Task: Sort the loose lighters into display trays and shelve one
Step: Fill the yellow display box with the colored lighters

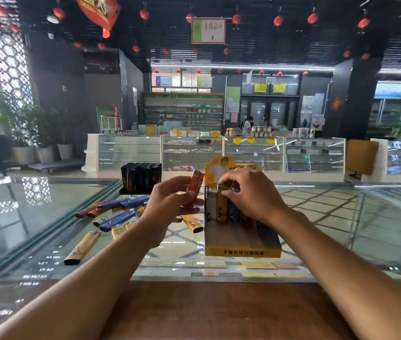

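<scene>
Glass counter [341,217]: yellow cardboard display tray [242,251] stands near centre. Left hand [170,202] grips orange plastic lighter [194,190] just beside tray. Right hand [251,195] pinches top of upright lighter [233,209] in tray's back row. Loose lighters [113,214] lie left.

— What lies on the glass bench [341,224]?
— A scatter of loose lighters [115,220] at left, a yellow display tray [243,252] standing mid-bench, and a full black tray [141,179] behind the lighters.
</scene>
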Action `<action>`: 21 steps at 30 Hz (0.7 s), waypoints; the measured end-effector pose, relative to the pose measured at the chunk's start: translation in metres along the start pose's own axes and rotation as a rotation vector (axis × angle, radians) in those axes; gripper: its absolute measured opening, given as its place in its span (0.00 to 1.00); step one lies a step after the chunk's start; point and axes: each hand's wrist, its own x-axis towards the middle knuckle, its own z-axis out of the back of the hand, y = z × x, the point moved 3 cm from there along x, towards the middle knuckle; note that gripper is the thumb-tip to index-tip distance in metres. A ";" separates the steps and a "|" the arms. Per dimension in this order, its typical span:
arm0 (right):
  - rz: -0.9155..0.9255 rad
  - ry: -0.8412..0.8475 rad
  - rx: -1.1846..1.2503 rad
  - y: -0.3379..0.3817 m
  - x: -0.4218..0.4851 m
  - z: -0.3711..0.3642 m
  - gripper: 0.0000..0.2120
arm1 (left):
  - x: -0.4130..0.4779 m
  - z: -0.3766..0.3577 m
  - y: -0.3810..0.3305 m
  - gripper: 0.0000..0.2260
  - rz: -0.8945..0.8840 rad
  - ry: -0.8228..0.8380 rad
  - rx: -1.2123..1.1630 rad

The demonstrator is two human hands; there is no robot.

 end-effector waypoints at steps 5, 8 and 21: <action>-0.009 0.018 0.015 0.003 0.000 0.003 0.11 | 0.000 0.001 0.002 0.14 0.009 0.002 0.006; -0.019 0.039 0.034 0.003 0.000 0.005 0.09 | -0.001 0.001 0.002 0.13 0.013 -0.006 0.025; 0.013 0.052 0.048 0.002 -0.001 0.003 0.08 | -0.007 0.001 -0.003 0.11 -0.055 0.002 0.167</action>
